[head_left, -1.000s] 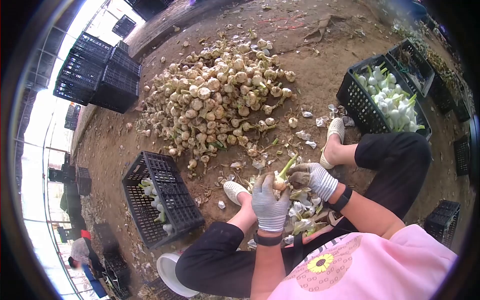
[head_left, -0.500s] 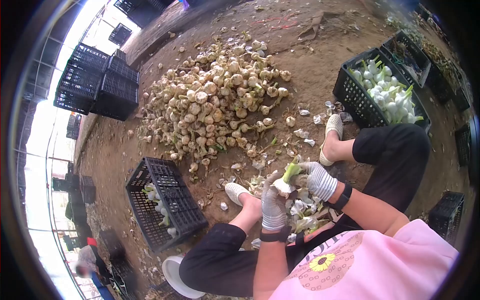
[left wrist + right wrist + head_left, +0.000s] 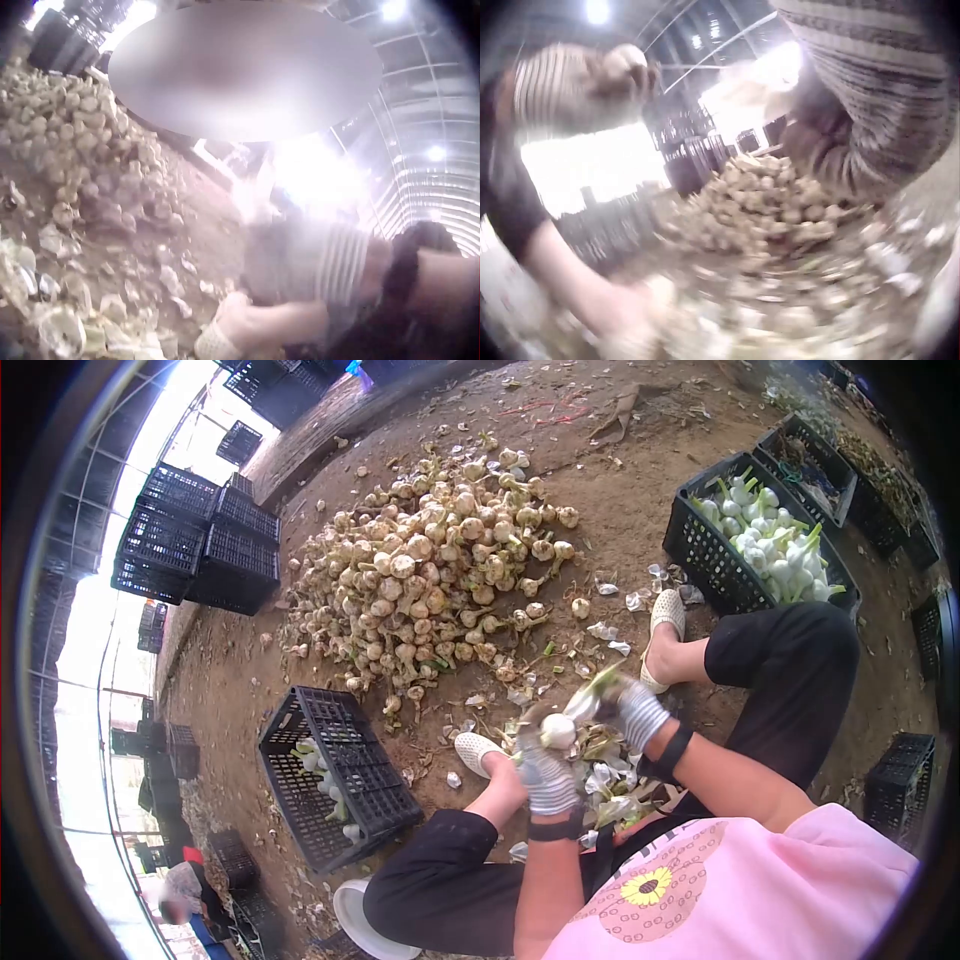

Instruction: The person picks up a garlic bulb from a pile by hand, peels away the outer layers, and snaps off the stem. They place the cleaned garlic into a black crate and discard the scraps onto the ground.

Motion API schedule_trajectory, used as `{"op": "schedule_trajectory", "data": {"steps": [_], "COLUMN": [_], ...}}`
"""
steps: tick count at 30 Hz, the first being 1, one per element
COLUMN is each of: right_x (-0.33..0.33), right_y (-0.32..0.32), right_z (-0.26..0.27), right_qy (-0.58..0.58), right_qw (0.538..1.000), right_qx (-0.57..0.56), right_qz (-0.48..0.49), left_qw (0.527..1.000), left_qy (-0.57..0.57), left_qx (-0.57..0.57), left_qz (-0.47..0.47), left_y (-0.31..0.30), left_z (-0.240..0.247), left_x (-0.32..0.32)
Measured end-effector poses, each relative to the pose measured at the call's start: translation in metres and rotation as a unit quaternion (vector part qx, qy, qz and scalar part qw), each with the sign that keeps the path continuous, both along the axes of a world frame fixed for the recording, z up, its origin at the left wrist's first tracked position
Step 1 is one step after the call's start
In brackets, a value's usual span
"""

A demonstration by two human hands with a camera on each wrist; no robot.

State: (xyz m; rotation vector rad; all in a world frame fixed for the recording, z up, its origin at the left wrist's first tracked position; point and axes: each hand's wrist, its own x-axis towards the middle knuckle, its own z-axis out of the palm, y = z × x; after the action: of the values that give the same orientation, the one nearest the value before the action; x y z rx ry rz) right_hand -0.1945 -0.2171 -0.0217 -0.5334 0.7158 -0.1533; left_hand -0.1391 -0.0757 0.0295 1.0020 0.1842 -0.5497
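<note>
My left hand, in a grey-and-white striped glove, grips a round white garlic bulb. The same bulb shows pale at the fingertips in the right wrist view. Just to the right, my gloved right hand pinches a blurred strip of garlic skin, pale with a greenish end, which reaches toward the bulb. Striped fabric of the right hand fills the upper right of its wrist view. Loose peeled skins lie on the ground below both hands.
A large heap of unpeeled garlic lies ahead. At the left, a tilted black crate holds several white bulbs; another crate at the right is full of them. Stacked crates stand far left. A white basin sits beside the left knee.
The bulb, brownish with its green stem upright at first, is now bare and white in the left hand. Skin has come away into the right hand, which has moved slightly up from it.
</note>
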Motion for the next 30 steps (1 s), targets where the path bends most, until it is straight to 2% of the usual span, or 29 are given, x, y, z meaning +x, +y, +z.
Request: {"op": "schedule_trajectory", "data": {"steps": [1,2,3,4,5,6,7,8,9,10,11,12,13,14,15,16,18,20,22,24,25,26,27,29,30], "right_x": [-0.008,-0.017,-0.017,-0.016,-0.015,-0.018,-0.017,-0.016,-0.014,-0.013,-0.013,-0.013,-0.014,-0.015,-0.016,-0.015,-0.014,-0.014,-0.016,-0.02,-0.021,-0.022,-0.023,-0.02,-0.021], "right_y": [-0.019,-0.025,-0.025,-0.02,-0.008,0.004,0.011,0.016,0.018,0.014,0.007,0.002,-0.002,-0.004,-0.004,-0.002,0.0,0.0,0.0,-0.004,-0.005,-0.006,-0.008,-0.005,-0.004], "right_z": [-0.038,-0.019,0.009,0.036,0.055,0.054,0.053,0.052,0.061,0.073,0.078,0.076,0.071,0.067,0.071,0.07,0.069,0.072,0.076,0.068,0.066,0.07,0.077,0.083,0.08], "right_qy": [0.014,0.05,0.08,0.102,0.04,0.018,-0.063,-0.141,-0.127,-0.111,-0.109,-0.107,-0.117,-0.127,-0.116,-0.116,-0.107,-0.109,-0.11,-0.13,-0.147,-0.146,-0.144,-0.129,-0.13], "right_qw": [0.999,0.972,0.86,0.658,0.529,0.586,0.73,0.842,0.909,0.953,0.953,0.953,0.943,0.929,0.918,0.917,0.894,0.895,0.897,0.903,0.909,0.909,0.924,0.945,0.945], "right_qx": [-0.03,-0.221,-0.4,-0.537,-0.616,-0.617,-0.522,-0.401,-0.26,-0.115,-0.129,-0.134,-0.19,-0.243,-0.283,-0.281,-0.349,-0.341,-0.328,-0.3,-0.272,-0.271,-0.197,-0.045,-0.045], "right_qz": [-0.033,0.064,0.307,0.518,0.582,0.524,0.438,0.331,0.299,0.259,0.25,0.248,0.246,0.247,0.253,0.258,0.26,0.265,0.275,0.278,0.279,0.281,0.295,0.296,0.297], "left_qw": [0.999,0.999,0.999,0.998,0.999,0.999,0.988,0.96,0.986,0.911,0.984,0.947,0.948,0.874,0.761,0.761,0.73,0.726,0.674,0.667,0.839,0.945,0.977,0.973,0.968], "left_qy": [-0.03,-0.031,-0.016,0.001,-0.034,-0.033,-0.136,-0.235,0.04,0.31,0.014,-0.282,-0.281,-0.384,-0.469,-0.466,-0.488,-0.503,-0.534,-0.556,-0.352,-0.12,-0.032,-0.066,-0.101], "left_qx": [0.011,0.013,0.018,0.025,0.017,0.016,0.07,0.125,-0.022,-0.166,-0.033,0.102,0.099,0.27,0.431,0.434,0.469,0.46,0.501,0.488,0.401,0.281,0.182,0.192,0.203], "left_qz": [0.018,0.018,0.034,0.05,0.022,0.023,-0.034,-0.092,-0.162,-0.216,-0.176,-0.114,-0.114,-0.122,-0.124,-0.121,-0.099,-0.088,-0.096,-0.093,-0.108,-0.116,-0.103,-0.108,-0.111], "left_y": [0.005,0.01,0.016,0.02,0.021,0.02,0.017,0.016,0.038,0.044,0.03,0.003,0.005,0.014,0.019,0.018,0.01,0.009,0.005,0.009,0.012,0.014,0.021,0.021,0.022], "left_z": [0.019,0.023,0.026,0.027,0.027,0.024,0.02,0.015,-0.003,0.014,0.025,0.068,0.065,0.059,0.059,0.059,0.062,0.058,0.058,0.042,0.037,0.038,0.043,0.046,0.046], "left_x": [0.002,0.004,0.006,0.005,0.004,0.002,-0.001,-0.003,0.011,0.026,0.003,-0.019,-0.015,-0.007,-0.003,-0.005,-0.008,-0.007,-0.01,-0.006,-0.004,-0.003,0.001,0.0,0.0]}}
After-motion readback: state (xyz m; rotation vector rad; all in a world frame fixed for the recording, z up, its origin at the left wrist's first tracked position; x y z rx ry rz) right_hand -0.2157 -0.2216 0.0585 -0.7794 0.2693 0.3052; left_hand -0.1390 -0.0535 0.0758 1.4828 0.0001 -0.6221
